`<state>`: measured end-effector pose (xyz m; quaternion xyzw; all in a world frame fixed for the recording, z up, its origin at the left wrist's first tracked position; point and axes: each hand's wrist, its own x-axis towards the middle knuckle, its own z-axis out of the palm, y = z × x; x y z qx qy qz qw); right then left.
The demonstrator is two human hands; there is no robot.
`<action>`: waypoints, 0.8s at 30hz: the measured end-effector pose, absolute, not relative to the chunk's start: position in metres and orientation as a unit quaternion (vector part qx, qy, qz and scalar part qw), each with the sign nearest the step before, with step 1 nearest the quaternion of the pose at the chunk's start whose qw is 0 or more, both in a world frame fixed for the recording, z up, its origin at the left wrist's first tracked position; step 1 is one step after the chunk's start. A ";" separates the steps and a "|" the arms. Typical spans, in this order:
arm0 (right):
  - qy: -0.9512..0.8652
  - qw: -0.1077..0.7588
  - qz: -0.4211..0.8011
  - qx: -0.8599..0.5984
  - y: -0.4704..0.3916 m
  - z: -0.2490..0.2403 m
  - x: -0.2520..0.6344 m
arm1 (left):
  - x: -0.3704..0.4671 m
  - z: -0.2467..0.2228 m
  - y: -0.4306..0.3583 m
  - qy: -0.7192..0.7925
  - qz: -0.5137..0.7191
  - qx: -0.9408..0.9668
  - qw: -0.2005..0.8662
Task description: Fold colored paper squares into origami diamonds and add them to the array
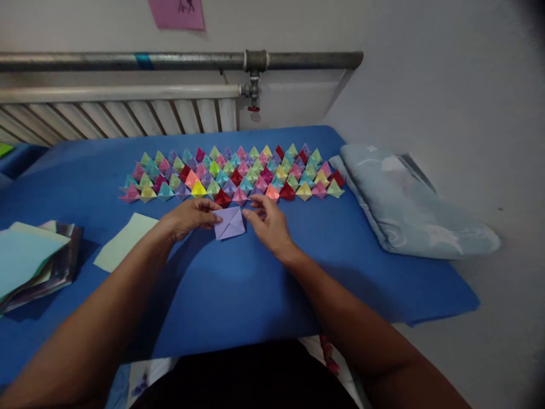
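Note:
A small square of folded lilac paper (230,223), with crease lines meeting near its middle, is held above the blue surface. My left hand (193,218) pinches its left edge between thumb and fingers. At the upper right corner is my right hand (269,224), thumb close to the paper and fingers curled but apart; whether the thumb touches it I cannot tell. Just beyond both hands stand rows of folded paper boats (236,176) in many colours. A pale green paper sheet (125,241) lies left of my left forearm, partly covered by it.
At far left sits a stack of coloured paper (32,255) on a plastic-looking packet. A folded grey-green patterned cloth (395,199) lies on the right, against the wall. Behind the blue-covered table (255,301) are a radiator (128,116) and a metal pipe (191,61) with a valve.

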<state>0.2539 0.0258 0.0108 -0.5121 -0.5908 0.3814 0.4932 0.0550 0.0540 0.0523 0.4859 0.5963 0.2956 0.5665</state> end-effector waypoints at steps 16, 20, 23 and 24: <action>-0.297 0.542 0.661 -0.425 0.010 0.018 0.215 | 0.103 0.038 -0.010 0.466 0.589 0.138 0.646; -0.325 0.529 0.652 -0.436 0.011 0.020 0.222 | 0.101 0.040 -0.017 0.492 0.551 0.195 0.645; -0.376 0.495 0.650 -0.438 0.008 0.023 0.227 | 0.091 0.047 -0.016 0.517 0.498 0.280 0.638; -0.390 0.479 0.654 -0.437 0.007 0.024 0.227 | 0.087 0.050 -0.014 0.523 0.481 0.305 0.634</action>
